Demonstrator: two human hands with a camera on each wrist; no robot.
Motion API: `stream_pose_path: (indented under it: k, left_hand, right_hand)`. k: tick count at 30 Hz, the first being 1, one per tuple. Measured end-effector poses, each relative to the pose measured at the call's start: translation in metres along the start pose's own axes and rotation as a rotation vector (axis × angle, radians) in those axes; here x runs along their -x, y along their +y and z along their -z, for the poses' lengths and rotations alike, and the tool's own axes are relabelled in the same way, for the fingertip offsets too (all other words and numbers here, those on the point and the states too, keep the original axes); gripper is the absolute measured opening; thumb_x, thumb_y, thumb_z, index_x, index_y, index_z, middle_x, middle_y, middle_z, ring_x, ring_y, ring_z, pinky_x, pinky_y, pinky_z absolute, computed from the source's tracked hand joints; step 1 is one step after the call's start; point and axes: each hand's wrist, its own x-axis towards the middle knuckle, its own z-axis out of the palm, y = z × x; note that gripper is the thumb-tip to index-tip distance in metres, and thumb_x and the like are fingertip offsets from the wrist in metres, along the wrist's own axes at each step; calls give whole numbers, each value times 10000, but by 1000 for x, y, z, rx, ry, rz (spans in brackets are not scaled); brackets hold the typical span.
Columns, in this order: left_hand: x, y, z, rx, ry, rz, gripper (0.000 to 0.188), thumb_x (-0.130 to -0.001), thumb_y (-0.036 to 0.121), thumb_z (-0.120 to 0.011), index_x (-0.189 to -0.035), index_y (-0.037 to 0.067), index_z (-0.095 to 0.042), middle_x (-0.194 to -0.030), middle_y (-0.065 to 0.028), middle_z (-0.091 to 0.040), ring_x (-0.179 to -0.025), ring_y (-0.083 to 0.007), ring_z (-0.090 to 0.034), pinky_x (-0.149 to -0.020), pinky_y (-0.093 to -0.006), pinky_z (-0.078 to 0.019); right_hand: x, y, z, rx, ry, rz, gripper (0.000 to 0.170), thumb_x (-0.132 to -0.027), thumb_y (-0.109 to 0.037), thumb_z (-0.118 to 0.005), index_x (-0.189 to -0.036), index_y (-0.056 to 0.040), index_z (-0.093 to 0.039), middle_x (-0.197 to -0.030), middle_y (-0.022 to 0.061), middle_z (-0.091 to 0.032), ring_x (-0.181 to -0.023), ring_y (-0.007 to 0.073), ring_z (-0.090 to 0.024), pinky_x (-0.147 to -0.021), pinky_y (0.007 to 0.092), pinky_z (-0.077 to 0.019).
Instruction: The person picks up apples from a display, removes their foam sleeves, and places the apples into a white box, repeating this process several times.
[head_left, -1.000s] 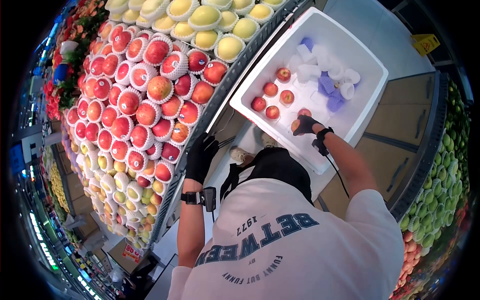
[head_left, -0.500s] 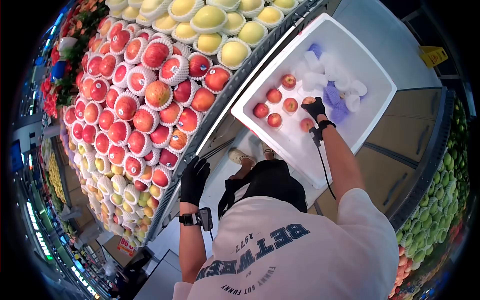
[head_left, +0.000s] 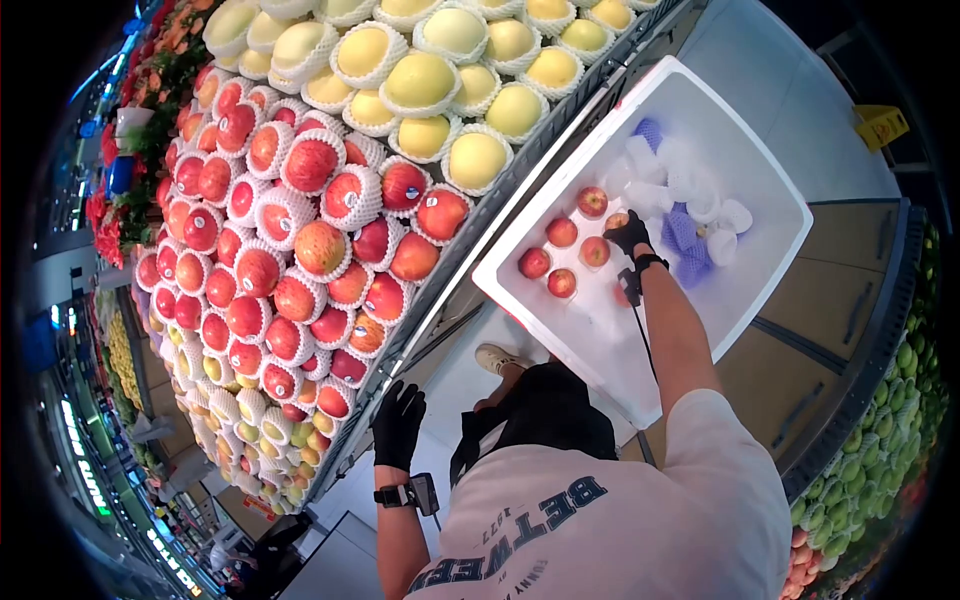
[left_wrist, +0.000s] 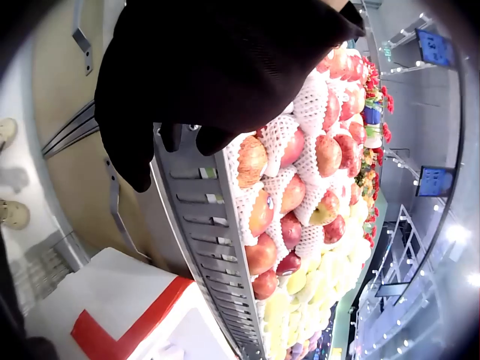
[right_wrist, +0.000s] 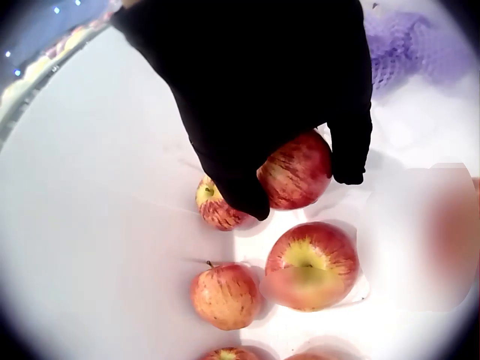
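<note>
My right hand (head_left: 630,236), in a black glove, is inside a white foam box (head_left: 755,330). Thumb and fingers grip a red-striped apple (right_wrist: 296,172), low over the box floor. Close by are a yellow-red apple (right_wrist: 219,206) partly behind a finger, a larger apple (right_wrist: 311,266) and a paler one (right_wrist: 225,296). In the head view, several apples (head_left: 562,233) stand loosely grouped left of this hand. My left hand (head_left: 398,425), also gloved in black, hangs beside the fruit display's edge with fingers loosely bent and nothing in them.
White foam sleeves (head_left: 690,180) and purple foam netting (head_left: 682,235) lie at the box's far right. Left of the box, a sloped display holds netted red apples (head_left: 310,165) and yellow fruit (head_left: 420,82). Wooden cabinets (head_left: 840,270) stand right. Behind them is a yellow floor sign (head_left: 880,127).
My right hand has carried the apple from the box's near side toward its middle, beside the other apples. My left hand has drawn back slightly from the display edge. The head view has shifted.
</note>
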Motion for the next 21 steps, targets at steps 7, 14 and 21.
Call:
stream_pose_path:
  k: [7, 14, 21]
  left_hand:
    - [-7, 6, -10, 63, 24, 67, 352, -961, 171, -422, -1275, 20, -467, -1239, -207, -512, -1112, -320, -519, -980, -385, -438]
    - [-11, 9, -21, -148, -29, 10, 365, -965, 159, -409, -1300, 16, -438, -1258, -209, -503, -1112, -309, -522, -972, -375, -442]
    - [-12, 7, -24, -253, -115, -47, 368, -971, 159, -391, -1306, 14, -431, -1272, -199, -502, -1120, -308, -519, -971, -372, -437]
  right_hand:
    - [-21, 6, 0, 11, 95, -79, 1163, -497, -320, -859, -1396, 38, -214, -1190, 214, -563, -1118, 307, -548, -929, 348, -460]
    - [-13, 22, -16, -51, 190, 49, 1023, -483, -262, -862, -1339, -14, -360, -1227, 208, -533, -1159, 337, -507, -958, 376, -441]
    - [38, 22, 5, -160, 269, 81, 626, -698, 60, -539, -1306, -65, -452, -1248, 168, -538, -1207, 300, -479, -1017, 343, -378]
